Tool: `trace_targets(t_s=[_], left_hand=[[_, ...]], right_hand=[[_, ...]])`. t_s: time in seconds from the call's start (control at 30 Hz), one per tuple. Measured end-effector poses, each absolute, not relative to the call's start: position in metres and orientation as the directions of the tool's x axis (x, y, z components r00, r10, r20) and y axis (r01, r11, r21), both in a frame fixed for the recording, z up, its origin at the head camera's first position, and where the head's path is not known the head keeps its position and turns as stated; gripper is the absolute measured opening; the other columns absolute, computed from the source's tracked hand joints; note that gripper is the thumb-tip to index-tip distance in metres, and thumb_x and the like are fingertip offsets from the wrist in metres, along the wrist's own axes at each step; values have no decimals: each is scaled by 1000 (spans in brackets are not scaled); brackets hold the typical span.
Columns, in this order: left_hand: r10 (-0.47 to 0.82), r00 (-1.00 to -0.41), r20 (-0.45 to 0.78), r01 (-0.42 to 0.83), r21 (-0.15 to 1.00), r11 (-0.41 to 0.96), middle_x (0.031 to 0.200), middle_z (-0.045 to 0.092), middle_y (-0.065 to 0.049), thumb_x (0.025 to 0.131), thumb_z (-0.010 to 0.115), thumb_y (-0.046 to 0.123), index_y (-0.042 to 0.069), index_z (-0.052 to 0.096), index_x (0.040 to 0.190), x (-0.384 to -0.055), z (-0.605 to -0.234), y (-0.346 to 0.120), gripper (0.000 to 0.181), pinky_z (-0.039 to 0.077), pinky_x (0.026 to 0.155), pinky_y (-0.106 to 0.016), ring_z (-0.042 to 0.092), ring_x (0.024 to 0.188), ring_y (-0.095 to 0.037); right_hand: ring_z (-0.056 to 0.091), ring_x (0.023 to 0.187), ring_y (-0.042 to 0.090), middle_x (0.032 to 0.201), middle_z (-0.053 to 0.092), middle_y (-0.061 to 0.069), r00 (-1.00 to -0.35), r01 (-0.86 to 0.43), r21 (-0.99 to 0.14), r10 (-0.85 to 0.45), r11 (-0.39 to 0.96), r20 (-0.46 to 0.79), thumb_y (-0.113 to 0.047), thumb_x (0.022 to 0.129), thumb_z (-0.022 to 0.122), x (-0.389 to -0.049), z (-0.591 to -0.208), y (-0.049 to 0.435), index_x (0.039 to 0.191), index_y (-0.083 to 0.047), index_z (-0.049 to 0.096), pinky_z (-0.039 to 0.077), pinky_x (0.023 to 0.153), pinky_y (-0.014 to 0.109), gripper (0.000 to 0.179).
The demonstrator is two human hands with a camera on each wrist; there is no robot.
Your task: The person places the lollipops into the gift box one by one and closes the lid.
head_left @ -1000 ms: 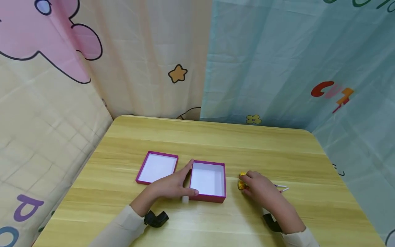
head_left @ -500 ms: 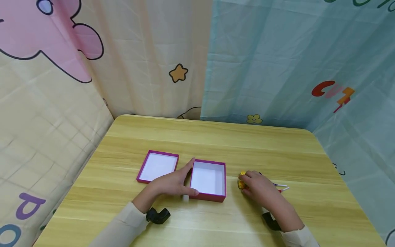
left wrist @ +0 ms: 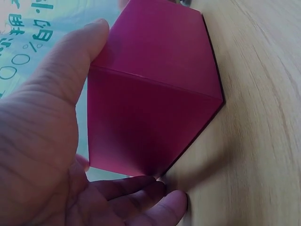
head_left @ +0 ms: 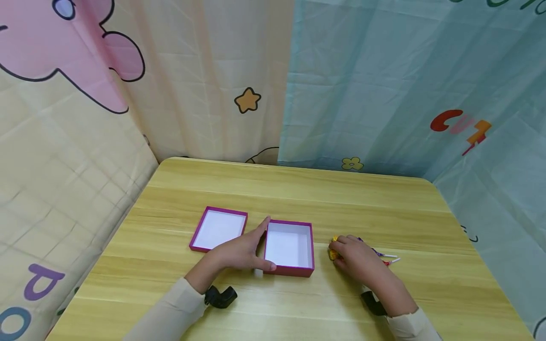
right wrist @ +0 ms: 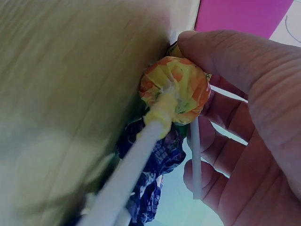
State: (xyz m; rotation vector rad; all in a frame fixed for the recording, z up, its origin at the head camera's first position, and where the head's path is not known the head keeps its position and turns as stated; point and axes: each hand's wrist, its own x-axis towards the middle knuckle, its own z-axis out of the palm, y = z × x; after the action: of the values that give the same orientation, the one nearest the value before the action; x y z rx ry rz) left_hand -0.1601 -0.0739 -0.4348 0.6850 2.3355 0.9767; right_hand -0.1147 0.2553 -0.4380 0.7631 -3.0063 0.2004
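My left hand [head_left: 241,253] grips the left side of an open magenta box [head_left: 294,272] with a white inside. Its thumb lies at the front corner and its fingers reach to the back one; in the left wrist view the thumb lies along the box's edge. On the right, my right hand [head_left: 360,259] holds wrapped lollipops low at the table. The right wrist view shows a yellow-orange lollipop [right wrist: 186,84] beside the thumb, with dark purple lollipops [right wrist: 162,153] below it. White sticks [head_left: 391,256] point out to the right from under the hand, which hides the rest.
Left of the box lies its shallow lid [head_left: 218,229], white inside up, partly behind my left hand. A small white piece [head_left: 258,273] shows by the box's front left corner. The wooden table [head_left: 294,189] ends at printed curtains [head_left: 354,85] behind.
The right hand has shifted very slightly, and more of a purple wrapper shows behind it. The left hand keeps its grip on the box. The head view has drifted a little.
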Motion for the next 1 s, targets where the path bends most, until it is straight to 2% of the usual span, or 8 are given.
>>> trace_targets(t_s=[0.3, 0.57, 0.73, 1.0], left_hand=[[607, -753, -254, 244, 749, 616, 164, 17, -6, 71, 83, 59, 20, -4, 161, -161, -433, -72, 131, 25, 116, -43, 25, 145, -17], [624, -732, -272, 256, 739, 623, 164, 16, -4, 74, 78, 63, 22, -5, 161, -161, -431, -74, 127, 25, 116, -43, 22, 146, -17], [638, -717, -281, 255, 746, 616, 164, 14, -6, 79, 77, 59, 21, -5, 160, -160, -429, -76, 122, 24, 117, -43, 21, 146, -18], [640, -719, -270, 299, 711, 636, 164, 16, -6, 76, 75, 65, 19, -4, 161, -159, -431, -73, 124, 24, 117, -43, 21, 147, -19]], right_hand=[[53, 83, 17, 89, 60, -5, -875, -484, -130, -483, 865, 43, -13, 82, 82, -115, -432, 254, 96, -12, 69, 52, 75, 37, 19], [54, 82, 14, 88, 60, -6, -852, -520, -165, -523, 838, 30, -14, 83, 81, -119, -424, 256, 99, -11, 70, 53, 77, 37, 19], [55, 82, 12, 92, 62, -7, -852, -509, -214, -523, 834, -10, -12, 83, 80, -122, -413, 255, 103, -10, 71, 54, 78, 36, 22], [55, 81, 10, 96, 62, -8, -849, -480, -298, -523, 825, -80, -11, 86, 77, -126, -394, 251, 107, -9, 71, 54, 77, 33, 22]])
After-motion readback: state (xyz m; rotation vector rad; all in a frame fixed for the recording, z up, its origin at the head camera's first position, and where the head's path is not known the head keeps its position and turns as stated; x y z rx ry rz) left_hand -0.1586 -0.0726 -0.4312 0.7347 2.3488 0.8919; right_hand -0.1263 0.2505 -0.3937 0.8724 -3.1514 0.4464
